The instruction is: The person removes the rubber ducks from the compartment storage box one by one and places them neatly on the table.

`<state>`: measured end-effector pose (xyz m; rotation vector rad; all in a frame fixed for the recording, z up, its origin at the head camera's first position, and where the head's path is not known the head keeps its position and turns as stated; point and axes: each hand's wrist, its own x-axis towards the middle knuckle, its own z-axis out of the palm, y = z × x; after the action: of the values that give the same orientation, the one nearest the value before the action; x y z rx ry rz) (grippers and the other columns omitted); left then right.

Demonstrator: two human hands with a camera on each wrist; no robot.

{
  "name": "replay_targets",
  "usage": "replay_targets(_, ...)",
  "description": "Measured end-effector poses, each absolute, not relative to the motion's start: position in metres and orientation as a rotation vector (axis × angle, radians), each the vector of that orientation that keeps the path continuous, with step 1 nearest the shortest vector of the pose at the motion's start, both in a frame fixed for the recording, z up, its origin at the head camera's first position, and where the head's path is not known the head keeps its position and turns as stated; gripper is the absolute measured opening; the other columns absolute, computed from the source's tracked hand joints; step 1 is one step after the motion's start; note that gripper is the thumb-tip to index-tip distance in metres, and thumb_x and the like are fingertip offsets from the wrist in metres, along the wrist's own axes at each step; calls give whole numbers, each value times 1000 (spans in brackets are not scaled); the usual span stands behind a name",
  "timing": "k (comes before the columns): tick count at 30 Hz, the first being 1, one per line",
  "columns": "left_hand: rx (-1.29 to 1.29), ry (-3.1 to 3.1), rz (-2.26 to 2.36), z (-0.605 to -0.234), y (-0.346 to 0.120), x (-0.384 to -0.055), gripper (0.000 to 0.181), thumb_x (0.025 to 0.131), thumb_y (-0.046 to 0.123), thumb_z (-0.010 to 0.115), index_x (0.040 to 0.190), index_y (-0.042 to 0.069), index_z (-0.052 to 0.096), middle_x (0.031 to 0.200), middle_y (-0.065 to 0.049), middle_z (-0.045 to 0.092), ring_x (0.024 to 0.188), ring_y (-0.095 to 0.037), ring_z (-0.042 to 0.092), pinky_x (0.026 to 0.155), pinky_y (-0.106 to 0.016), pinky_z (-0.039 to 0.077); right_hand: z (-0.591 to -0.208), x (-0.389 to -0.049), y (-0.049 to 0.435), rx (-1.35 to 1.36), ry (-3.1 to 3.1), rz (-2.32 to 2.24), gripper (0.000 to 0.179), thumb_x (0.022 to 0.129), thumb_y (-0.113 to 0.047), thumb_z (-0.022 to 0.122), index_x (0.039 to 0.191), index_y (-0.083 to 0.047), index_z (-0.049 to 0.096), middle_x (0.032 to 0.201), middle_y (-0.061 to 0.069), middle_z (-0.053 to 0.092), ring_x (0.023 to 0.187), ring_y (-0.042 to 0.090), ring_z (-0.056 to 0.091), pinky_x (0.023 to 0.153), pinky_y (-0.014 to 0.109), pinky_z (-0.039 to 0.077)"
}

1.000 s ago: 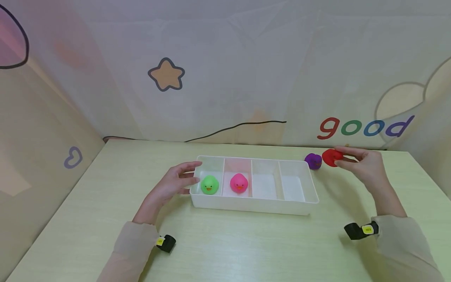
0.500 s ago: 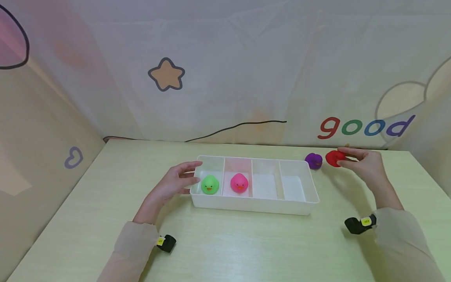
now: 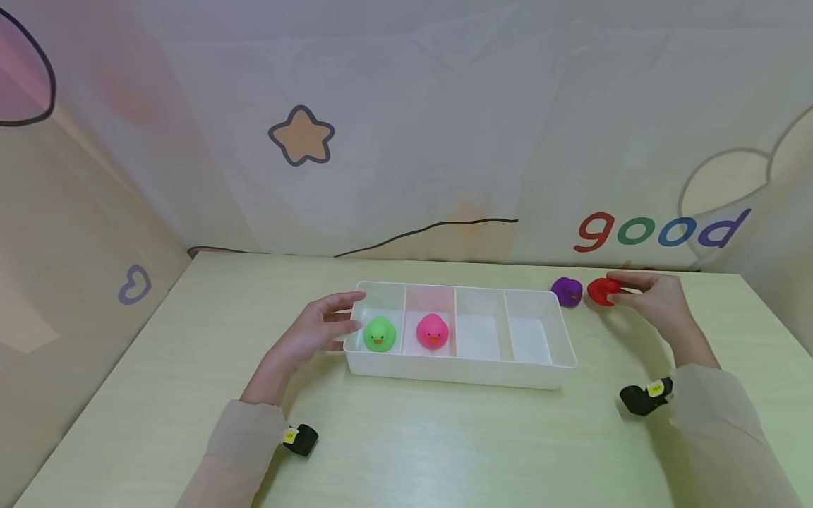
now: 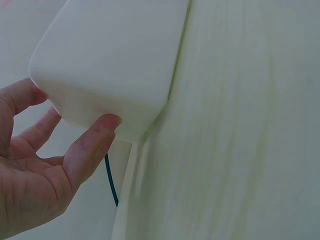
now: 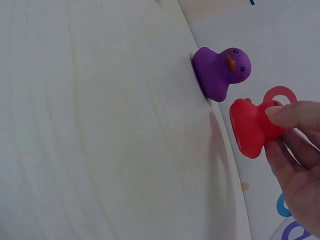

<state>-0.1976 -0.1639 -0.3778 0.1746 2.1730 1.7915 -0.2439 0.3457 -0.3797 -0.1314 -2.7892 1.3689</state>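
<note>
My right hand (image 3: 660,300) pinches a red rubber duck (image 5: 249,127) between thumb and fingers, close over the back right of the table. Just left of it, a purple rubber duck (image 5: 220,72) sits on the table by the tray's far right corner. My left hand (image 3: 317,321) touches the left end of a white divided tray (image 3: 457,370), its fingers spread and slightly bent. The left wrist view shows the thumb (image 4: 95,142) against the end wall. In the leftmost compartment sits a green rubber duck (image 3: 380,334); the compartment beside it holds a pink one (image 3: 432,331).
Behind the ducks, the pale table (image 3: 406,444) meets a printed cloth backdrop (image 3: 413,127). Dividers separate the tray's compartments, and the two on the right show bare floors. Black wrist cameras sit at both sleeves.
My right hand has moved the red duck slightly right, then lowered it toward the table beside the purple duck. The left hand and tray have kept their places.
</note>
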Motion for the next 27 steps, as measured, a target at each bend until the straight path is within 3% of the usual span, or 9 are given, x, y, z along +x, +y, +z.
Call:
replay_targets(4, 185, 2173, 1793, -378, -164, -198, 51, 86, 6, 60, 134, 11, 44, 135, -15, 39, 117, -33, 44, 77, -43, 51, -373, -240, 339, -144, -2835, 1373, 49, 85, -21, 65, 126, 2, 49, 79, -38, 48, 123, 35, 32, 78, 15, 38)
replay_targets(8, 185, 2180, 1793, -378, -163, -198, 51, 86, 6, 60, 134, 11, 45, 135, -15, 39, 117, -33, 45, 77, -43, 52, -375, -241, 339, -164, -2853, 1367, 49, 85, -20, 64, 126, 2, 49, 83, -35, 54, 124, 37, 31, 86, 30, 35)
replay_targets(12, 186, 2178, 1790, -377, -163, -197, 51, 86, 6, 59, 134, 10, 44, 135, -16, 39, 118, -34, 44, 78, -43, 51, -377, -243, 340, -175, -2865, 1354, 47, 85, -18, 63, 126, 1, 50, 90, -29, 55, 124, 38, 31, 85, 32, 35)
replay_targets(15, 187, 2176, 1787, -376, -163, -197, 51, 86, 6, 59, 135, 11, 44, 136, -16, 39, 119, -34, 43, 79, -44, 51, -377, -243, 339, -173, -2872, 1343, 46, 85, -16, 62, 126, 1, 50, 112, -7, 62, 124, 39, 31, 82, 29, 35)
replay_targets(22, 188, 2176, 1785, -376, -164, -197, 51, 87, 6, 59, 135, 11, 44, 135, -16, 39, 118, -33, 44, 79, -44, 51, -377, -245, 340, -174, -2895, 1325, 45, 84, -8, 60, 127, 1, 49, 117, 0, 60, 123, 39, 32, 75, 18, 38)
replay_targets(25, 190, 2175, 1786, -376, -164, -197, 51, 87, 6, 59, 135, 11, 43, 135, -16, 39, 117, -33, 44, 79, -44, 51, -379, -246, 340, -176, -2902, 1332, 46, 84, -6, 59, 127, 2, 48, 129, 22, 49, 124, 40, 31, 78, 22, 37)
replay_targets(27, 189, 2177, 1786, -377, -164, -197, 51, 87, 6, 59, 135, 11, 44, 135, -16, 39, 117, -33, 44, 79, -43, 51, -380, -247, 340, -171, -2906, 1337, 46, 84, -6, 59, 127, 2, 48, 130, 27, 43, 124, 41, 30, 79, 26, 36)
